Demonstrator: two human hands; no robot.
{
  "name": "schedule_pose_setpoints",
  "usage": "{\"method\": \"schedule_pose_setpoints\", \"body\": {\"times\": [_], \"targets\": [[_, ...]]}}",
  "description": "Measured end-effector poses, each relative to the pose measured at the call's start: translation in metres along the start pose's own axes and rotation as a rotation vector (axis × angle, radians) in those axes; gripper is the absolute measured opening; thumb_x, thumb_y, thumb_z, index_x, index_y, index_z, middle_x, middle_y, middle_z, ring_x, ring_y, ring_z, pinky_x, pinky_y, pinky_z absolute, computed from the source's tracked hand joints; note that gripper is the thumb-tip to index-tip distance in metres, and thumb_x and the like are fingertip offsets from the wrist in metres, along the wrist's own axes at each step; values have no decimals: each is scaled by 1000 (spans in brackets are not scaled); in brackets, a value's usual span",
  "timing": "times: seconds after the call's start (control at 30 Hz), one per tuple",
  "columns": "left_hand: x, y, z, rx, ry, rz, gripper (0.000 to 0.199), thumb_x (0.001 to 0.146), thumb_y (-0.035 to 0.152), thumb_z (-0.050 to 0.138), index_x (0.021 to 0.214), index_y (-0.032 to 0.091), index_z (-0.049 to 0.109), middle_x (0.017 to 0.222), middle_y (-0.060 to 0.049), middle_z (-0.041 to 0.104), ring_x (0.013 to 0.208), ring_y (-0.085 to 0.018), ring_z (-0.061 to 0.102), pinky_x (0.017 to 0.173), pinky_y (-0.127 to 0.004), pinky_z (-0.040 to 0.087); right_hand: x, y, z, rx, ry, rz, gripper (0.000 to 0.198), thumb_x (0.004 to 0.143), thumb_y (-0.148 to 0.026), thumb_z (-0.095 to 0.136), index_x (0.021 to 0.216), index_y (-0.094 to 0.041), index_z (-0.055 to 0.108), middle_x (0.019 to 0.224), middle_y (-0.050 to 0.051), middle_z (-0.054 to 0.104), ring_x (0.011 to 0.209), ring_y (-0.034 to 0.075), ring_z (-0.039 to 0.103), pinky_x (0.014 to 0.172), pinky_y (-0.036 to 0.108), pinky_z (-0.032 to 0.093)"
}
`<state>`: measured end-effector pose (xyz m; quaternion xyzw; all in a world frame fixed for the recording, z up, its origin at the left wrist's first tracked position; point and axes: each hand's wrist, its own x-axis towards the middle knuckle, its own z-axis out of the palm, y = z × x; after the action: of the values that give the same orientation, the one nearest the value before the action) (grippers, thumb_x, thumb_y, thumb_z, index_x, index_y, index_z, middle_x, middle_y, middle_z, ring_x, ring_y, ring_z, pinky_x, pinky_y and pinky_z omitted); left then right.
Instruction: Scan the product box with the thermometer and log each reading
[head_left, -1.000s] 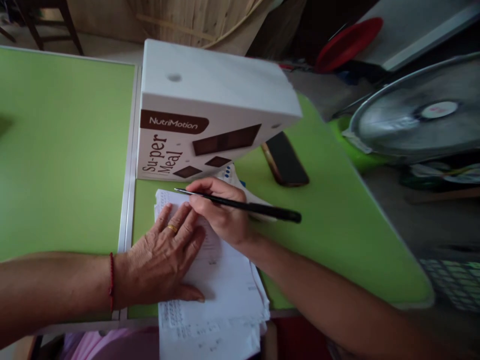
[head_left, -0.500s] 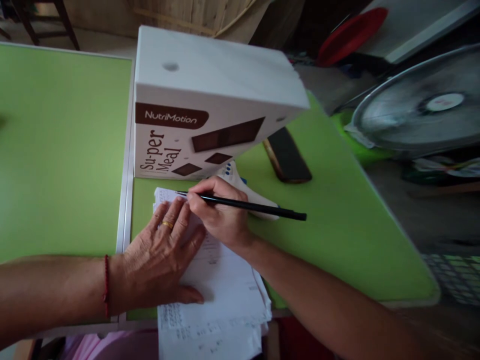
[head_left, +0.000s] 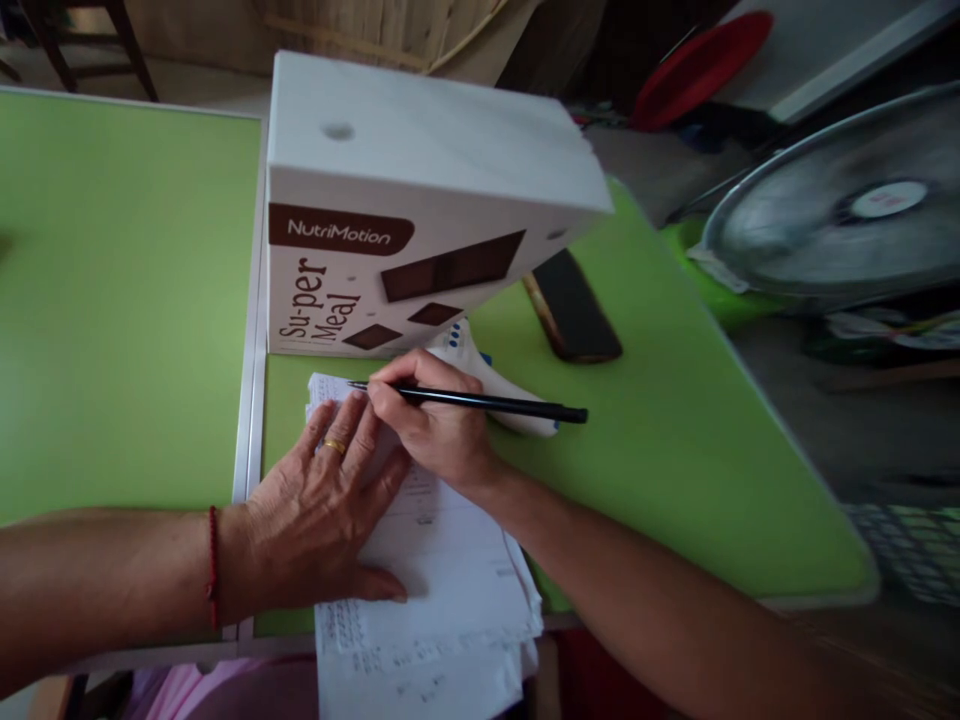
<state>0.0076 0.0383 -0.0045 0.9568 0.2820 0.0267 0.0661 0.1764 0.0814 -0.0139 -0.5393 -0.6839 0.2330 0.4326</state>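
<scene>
A stack of paper sheets with small handwriting lies on the green table and hangs over its front edge. Flat on the upper left of the sheets rests my left hand, fingers stretched out, a ring on one finger. My right hand pinches a slim black pen, its tip at the top of the page just beyond my left fingertips. Partly under my right hand and beside the sheets is a white object with blue dots; its kind is hard to make out.
A large white NutriMotion box stands right behind the papers. A dark phone lies right of it on the green table. Beyond the right edge are a fan and a red round object. A stool stands far left.
The pen's back end has swung a little left and up, and my right hand has shifted slightly left. My left hand stays in place on the sheets.
</scene>
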Motion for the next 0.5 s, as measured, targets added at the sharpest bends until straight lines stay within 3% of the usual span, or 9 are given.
{"method": "schedule_pose_setpoints", "body": {"times": [0.5], "targets": [[1, 0, 0, 38, 34, 13, 123, 71, 87, 62, 153, 1, 29, 156, -36, 24, 144, -52, 30, 115, -62, 37, -1, 5, 1, -22, -8, -65, 15, 84, -27, 57, 70, -23, 57, 62, -2, 64, 57, 13, 58, 59, 25, 50]]}}
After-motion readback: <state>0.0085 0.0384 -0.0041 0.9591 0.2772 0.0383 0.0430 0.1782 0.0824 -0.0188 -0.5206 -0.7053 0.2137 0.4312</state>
